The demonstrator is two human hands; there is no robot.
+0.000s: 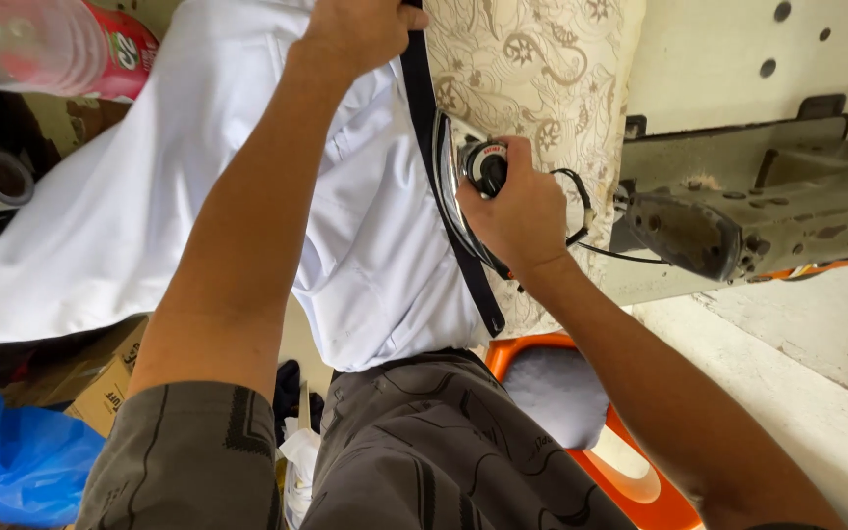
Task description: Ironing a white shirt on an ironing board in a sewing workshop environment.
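The person's right hand [520,218] is closed around the handle of a clothes iron [471,186], fingers wrapped tight, the iron's chrome sole turned on edge against a white garment [149,196]. The iron has a black dial near the knuckles, and a thin black cord [581,211] loops out from behind the hand. The left hand [360,29] reaches up to the top edge of the view and grips the white garment together with a dark strap [444,196] — how its fingers lie cannot be told, as they are cut off by the frame.

The garment lies spread over a padded board with a beige paisley cover [532,69], near that cover's left edge. To the right stands a worn grey machine body [758,206]. Below are an orange stool [630,471], a blue plastic bag [12,461] at lower left and a cardboard box [110,383] — a red-labelled bottle [51,44] sits at the upper left corner.
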